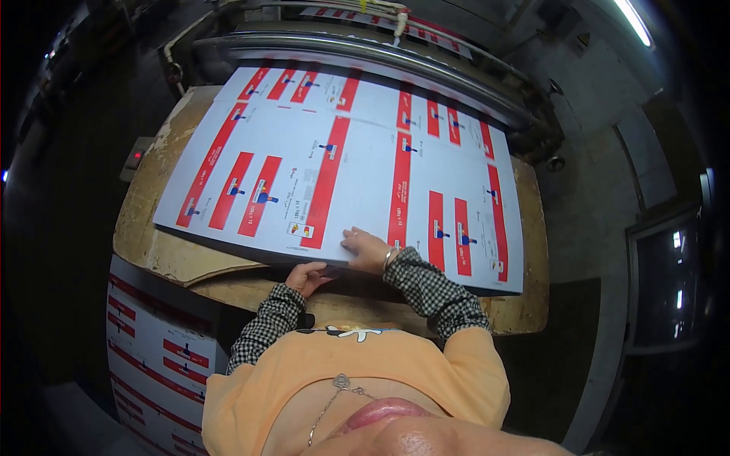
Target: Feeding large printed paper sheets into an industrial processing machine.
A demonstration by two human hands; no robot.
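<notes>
A large white printed sheet with red bands and small blue figures lies across a worn wooden table. At the middle of its near edge is my right hand, its fingers curled over the top face and closed on the edge. Just left and nearer to me, my left hand touches the same edge from the front. Its visible fingers are apart and point right; the rest are partly hidden. Both forearms wear black-and-white checked sleeves.
Metal rollers span the table's far side, with a pipe frame above. Below the table at left stand more printed sheets. A small box with a red light sits by the left table edge. A dark glass-fronted panel stands right.
</notes>
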